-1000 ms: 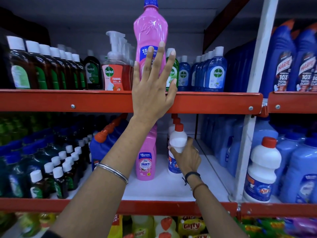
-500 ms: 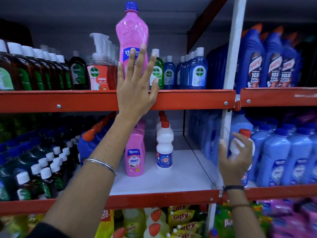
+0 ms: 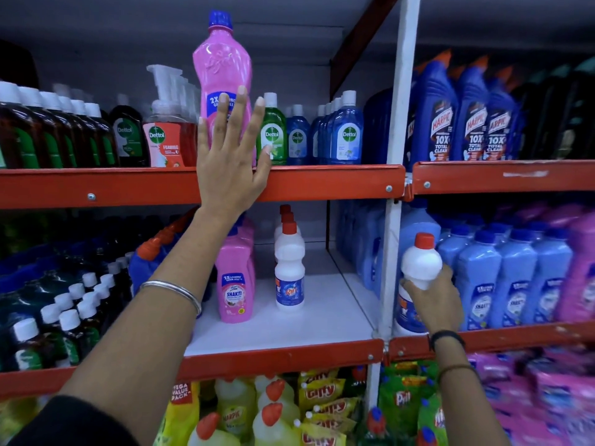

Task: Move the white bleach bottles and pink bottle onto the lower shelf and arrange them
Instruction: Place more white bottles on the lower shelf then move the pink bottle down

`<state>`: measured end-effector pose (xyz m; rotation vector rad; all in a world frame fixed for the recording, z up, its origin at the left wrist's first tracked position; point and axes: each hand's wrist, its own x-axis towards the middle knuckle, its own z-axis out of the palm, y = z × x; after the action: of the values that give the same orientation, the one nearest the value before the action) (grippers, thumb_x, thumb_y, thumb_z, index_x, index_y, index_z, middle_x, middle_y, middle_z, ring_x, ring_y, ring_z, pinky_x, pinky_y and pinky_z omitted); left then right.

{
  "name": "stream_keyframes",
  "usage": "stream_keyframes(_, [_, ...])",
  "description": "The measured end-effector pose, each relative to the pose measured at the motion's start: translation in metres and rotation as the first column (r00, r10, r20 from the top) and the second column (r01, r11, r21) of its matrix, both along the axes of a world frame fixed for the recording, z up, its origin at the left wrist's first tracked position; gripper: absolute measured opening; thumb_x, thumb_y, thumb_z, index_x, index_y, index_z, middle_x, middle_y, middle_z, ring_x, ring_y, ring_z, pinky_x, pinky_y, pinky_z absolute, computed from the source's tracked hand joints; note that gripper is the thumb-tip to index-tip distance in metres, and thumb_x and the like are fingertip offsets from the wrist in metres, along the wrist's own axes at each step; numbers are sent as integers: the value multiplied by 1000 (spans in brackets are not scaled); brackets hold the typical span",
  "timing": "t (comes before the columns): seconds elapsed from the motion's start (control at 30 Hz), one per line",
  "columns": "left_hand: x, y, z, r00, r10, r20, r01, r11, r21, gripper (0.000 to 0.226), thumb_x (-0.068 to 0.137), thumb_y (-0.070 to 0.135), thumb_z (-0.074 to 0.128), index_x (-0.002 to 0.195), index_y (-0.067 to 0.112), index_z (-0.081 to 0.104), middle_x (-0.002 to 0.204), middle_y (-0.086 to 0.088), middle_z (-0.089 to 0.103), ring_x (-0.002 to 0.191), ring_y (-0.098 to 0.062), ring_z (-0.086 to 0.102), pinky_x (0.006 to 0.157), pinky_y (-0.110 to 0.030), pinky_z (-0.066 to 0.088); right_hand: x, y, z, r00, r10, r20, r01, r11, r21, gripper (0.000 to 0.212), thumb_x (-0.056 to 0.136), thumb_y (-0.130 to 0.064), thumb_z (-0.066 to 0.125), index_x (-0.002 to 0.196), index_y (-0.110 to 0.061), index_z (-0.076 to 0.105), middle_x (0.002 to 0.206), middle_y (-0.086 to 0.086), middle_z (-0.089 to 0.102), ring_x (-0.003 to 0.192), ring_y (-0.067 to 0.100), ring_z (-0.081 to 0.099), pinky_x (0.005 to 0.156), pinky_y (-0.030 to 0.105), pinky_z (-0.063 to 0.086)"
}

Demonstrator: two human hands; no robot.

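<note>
1. The left hand (image 3: 230,162) is raised against the tall pink bottle (image 3: 222,85) on the upper shelf (image 3: 322,181); its grip is apart, fingers spread flat over the bottle's blue label, palm lying across the shelf's red front edge.
2. That pink bottle stands upright with a blue cap, between a Dettol foaming pump bottle (image 3: 164,136) on its left and a green Dettol bottle (image 3: 273,136) on its right.
3. The right hand (image 3: 433,300) is in the bay to the right of the white upright post (image 3: 394,188); its grip is clamped from below and behind on a white bleach bottle (image 3: 421,265) with a red cap.
4. This held bottle sits at the front left corner of that bay, just beside a row of light blue bottles (image 3: 502,278); whether its base touches the shelf cannot be told.
5. On the lower shelf (image 3: 289,329), a row of white bleach bottles (image 3: 289,268) with red caps runs front to back, the front one showing a blue Rin label.
6. Just left of that row stand short pink Shakti bottles (image 3: 235,284), partly hidden by the left forearm.
7. A silver bangle (image 3: 174,289) circles the left wrist, and a dark band (image 3: 446,336) circles the right.
</note>
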<state>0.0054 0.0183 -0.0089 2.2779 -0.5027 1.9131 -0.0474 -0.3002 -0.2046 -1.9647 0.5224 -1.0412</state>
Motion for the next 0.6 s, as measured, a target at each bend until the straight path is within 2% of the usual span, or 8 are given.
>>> stream_keyframes(0.13, [1, 0, 0, 1000, -8, -4, 8, 1000, -1, 63, 95, 36, 35, 153, 23, 14, 162, -6, 13, 150, -26, 9, 121, -50, 8, -5, 3, 12, 996, -83, -25, 84, 996, 20, 68, 66, -31, 79, 116, -4, 42, 112, 26, 61, 99, 46, 57, 69, 43, 43])
stream_keyframes(0.37, [1, 1, 0, 1000, 2, 1, -2, 1000, -5, 65, 95, 35, 36, 154, 23, 11, 162, -7, 12, 150, -26, 8, 121, -50, 8, -31, 9, 27, 982, -112, 153, 110, 994, 24, 71, 63, -39, 80, 121, -14, 46, 113, 16, 65, 99, 41, 60, 74, 46, 48])
stream_keyframes(0.53, [2, 1, 0, 1000, -7, 6, 7, 1000, -8, 64, 95, 35, 35, 154, 22, 12, 162, -7, 13, 150, -27, 8, 121, -51, 8, -57, 32, 49, 989, -5, 147, 5, 1000, -1, 65, 62, -43, 81, 114, -15, 51, 106, 10, 67, 95, 34, 62, 67, 34, 41])
stream_keyframes(0.6, [2, 2, 0, 1000, -10, 15, 10, 1000, -6, 64, 95, 35, 36, 153, 21, 13, 162, -8, 14, 150, -27, 10, 121, -51, 9, -60, 47, 52, 990, 46, 134, -42, 999, -29, 64, 60, -45, 81, 110, -17, 53, 105, 8, 68, 93, 32, 62, 66, 34, 42])
